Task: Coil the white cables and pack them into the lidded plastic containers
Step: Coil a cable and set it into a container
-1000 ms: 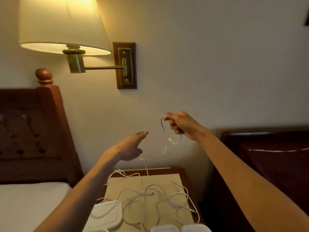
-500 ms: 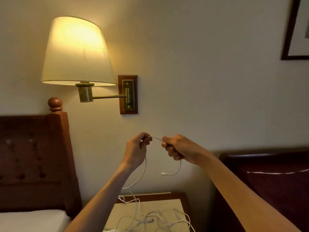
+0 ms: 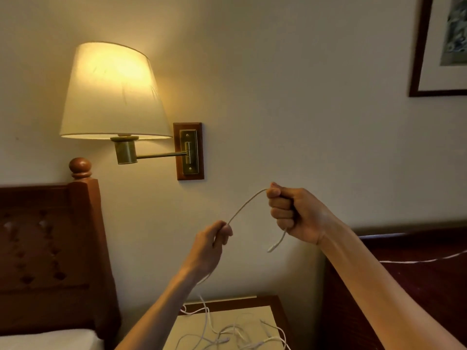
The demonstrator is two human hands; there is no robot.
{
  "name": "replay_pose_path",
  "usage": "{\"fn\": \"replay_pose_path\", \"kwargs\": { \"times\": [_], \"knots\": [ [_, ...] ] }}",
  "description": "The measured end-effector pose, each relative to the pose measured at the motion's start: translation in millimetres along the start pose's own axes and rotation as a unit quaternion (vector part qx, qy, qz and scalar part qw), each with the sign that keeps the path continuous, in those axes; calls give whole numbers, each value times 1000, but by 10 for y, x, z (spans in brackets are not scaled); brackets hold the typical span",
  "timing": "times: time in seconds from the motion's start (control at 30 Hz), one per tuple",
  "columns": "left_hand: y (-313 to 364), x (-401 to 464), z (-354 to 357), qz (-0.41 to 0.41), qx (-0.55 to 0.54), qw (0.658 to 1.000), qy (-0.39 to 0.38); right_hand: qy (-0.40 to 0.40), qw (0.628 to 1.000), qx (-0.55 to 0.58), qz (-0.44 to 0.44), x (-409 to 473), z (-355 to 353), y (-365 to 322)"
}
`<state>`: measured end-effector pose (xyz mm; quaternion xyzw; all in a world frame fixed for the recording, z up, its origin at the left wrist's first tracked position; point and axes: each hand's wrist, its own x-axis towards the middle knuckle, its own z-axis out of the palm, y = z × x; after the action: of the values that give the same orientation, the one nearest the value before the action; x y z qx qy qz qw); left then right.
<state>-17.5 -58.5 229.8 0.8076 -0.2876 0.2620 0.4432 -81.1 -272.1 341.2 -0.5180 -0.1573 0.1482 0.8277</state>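
Both hands hold one white cable (image 3: 246, 204) up in front of the wall. My right hand (image 3: 290, 213) is a fist around it near one end, and the short plug end hangs below the fist. My left hand (image 3: 214, 239), lower and to the left, pinches the cable between thumb and fingers. The span between the hands arches upward. Below the left hand the cable drops behind my wrist toward the nightstand. Several more loose white cables (image 3: 235, 334) lie tangled on the nightstand top. No plastic containers are in view.
A wooden nightstand (image 3: 273, 303) with a pale mat stands between two beds. A dark headboard (image 3: 50, 248) is at the left, and a dark red bed (image 3: 404, 286) at the right. A lit wall lamp (image 3: 113, 92) hangs above. A framed picture (image 3: 439, 46) is at the upper right.
My left hand closed on the cable beside the right hand, then slid down and left along it, so the hands are now apart. The view tilted up and the containers left the frame.
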Motion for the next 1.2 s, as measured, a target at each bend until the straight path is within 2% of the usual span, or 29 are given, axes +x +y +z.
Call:
{"fn": "replay_pose_path", "kwargs": {
  "times": [0.1, 0.23, 0.37, 0.43, 0.5, 0.6, 0.73, 0.87, 0.97, 1.1, 1.2],
  "knots": [
    [-57, -204, 165, -43, -18, 999, -12, 18, 999, 36, -25, -1, -58, -90],
    [46, -435, 144, -13, 89, 992, -83, 55, 996, 27, -58, -23, -214, -218],
    [583, -337, -59, 8, 242, 927, -286, 76, 995, -46, -54, 12, -166, -106],
    [902, -233, -160, 35, 258, 905, -335, 68, 992, -86, -67, 42, -59, -10],
    [1139, -138, -251, 71, 259, 896, -353, 58, 982, -162, -84, 53, 46, 68],
    [1304, -8, -392, 134, 233, 911, -314, 36, 963, -255, -85, 40, 135, 158],
    [1312, 183, -559, 242, 220, 925, -194, 19, 940, -327, -100, -9, 210, 226],
    [1247, 389, -643, 274, 243, 927, -83, -7, 956, -268, -118, -86, 305, 207],
    [1219, 531, -702, 283, 265, 922, -24, -21, 978, -175, -110, -114, 342, 217],
    [1111, 621, -748, 279, 239, 930, -4, -75, 990, -63, -101, -175, 320, 242],
    [998, 570, -686, 256, 156, 954, -17, -104, 991, -16, -79, -185, 275, 185]
  ]
}}
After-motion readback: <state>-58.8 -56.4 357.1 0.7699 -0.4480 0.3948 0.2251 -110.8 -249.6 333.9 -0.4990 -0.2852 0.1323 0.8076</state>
